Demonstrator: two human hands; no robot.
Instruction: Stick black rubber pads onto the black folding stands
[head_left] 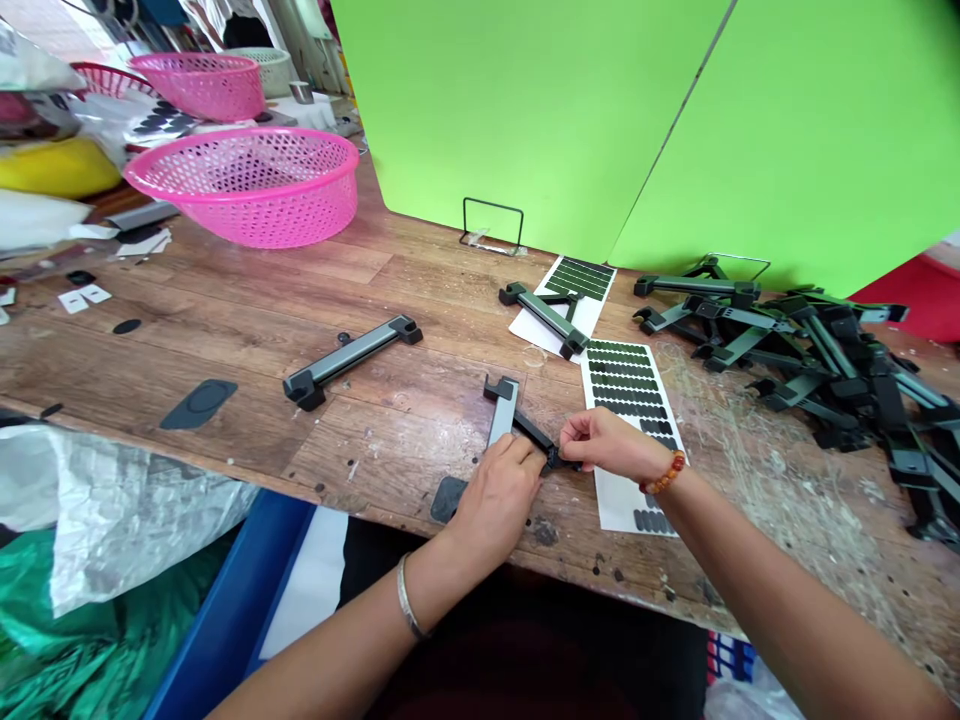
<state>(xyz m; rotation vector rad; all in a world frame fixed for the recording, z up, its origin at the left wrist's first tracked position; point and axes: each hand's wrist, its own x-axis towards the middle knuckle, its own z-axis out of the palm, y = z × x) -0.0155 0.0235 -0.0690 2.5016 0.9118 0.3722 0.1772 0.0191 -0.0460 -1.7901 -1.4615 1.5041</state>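
My left hand (pixel 501 492) is closed over a grey-and-black folding bracket (pixel 503 408), pressing it against the wooden table near the front edge. The bracket's black leg (pixel 534 432) angles out to the right. At the end of that leg my right hand (pixel 606 443) has its fingers pinched together; what they hold is too small to make out. Beneath my right forearm lies a white sheet of black adhesive pads (pixel 628 378), some of its rows bare. A second pad sheet (pixel 576 276) lies behind it, partly under another folding bracket (pixel 546 318).
A heap of similar brackets (pixel 817 350) fills the right side. One more bracket (pixel 352 358) lies left of my hands, near a flat dark pad (pixel 199 404). A pink basket (pixel 247 215) stands back left. A green panel (pixel 525 110) borders the table's rear.
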